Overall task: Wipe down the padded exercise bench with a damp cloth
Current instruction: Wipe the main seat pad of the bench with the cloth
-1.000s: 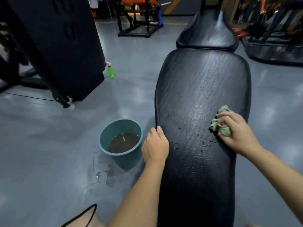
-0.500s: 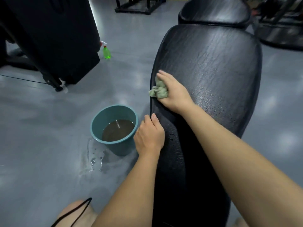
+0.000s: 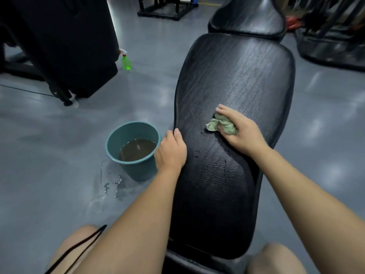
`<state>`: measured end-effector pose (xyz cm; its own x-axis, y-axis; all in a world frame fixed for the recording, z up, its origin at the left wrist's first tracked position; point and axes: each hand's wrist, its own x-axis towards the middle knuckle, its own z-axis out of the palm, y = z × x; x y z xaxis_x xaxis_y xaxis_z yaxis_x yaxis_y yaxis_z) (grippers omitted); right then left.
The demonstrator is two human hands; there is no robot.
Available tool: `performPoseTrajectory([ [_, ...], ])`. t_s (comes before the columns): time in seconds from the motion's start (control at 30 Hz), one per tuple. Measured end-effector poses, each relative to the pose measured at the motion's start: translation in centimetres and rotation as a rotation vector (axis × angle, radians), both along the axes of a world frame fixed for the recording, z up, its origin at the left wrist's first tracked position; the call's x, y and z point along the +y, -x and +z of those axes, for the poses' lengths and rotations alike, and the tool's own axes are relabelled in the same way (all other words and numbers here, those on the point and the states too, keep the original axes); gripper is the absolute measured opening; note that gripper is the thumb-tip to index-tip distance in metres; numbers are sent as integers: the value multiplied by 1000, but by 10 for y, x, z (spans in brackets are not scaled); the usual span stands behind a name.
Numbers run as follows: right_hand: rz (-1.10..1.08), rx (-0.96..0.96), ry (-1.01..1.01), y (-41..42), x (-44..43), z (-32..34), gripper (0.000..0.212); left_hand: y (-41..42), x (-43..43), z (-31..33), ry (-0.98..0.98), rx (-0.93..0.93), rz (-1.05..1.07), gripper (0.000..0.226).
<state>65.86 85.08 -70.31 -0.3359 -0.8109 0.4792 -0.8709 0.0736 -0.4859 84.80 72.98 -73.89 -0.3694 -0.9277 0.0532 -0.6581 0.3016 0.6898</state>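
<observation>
A grey gym floor [image 3: 49,155] runs under a black padded bench [image 3: 237,76] whose surface shines wet in streaks. The right hand [image 3: 240,131] grips a bunched green cloth [image 3: 221,125], fingers curled over it, pressing it onto the middle of the pad. The left hand [image 3: 171,151] holds the pad's left edge, thumb on top and fingers wrapped over the side. Just beside that hand stands a teal bucket [image 3: 136,169] of murky water, with spilled drops on the floor by it. A green spray bottle [image 3: 126,62] stands farther back.
</observation>
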Motion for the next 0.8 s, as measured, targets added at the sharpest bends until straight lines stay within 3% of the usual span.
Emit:
performPoseTrajectory([
  [0.2, -102, -151, 29, 14, 49, 1, 33, -5, 5, -3, 42, 7, 5, 52],
  [0.4, -210, -137, 0, 6, 22, 3, 20, 3, 7, -2, 112, -20, 56, 49],
  [0.8, 178, -17, -65, -55, -148, 4, 26, 8, -2, -3, 91, -37, 70, 38],
])
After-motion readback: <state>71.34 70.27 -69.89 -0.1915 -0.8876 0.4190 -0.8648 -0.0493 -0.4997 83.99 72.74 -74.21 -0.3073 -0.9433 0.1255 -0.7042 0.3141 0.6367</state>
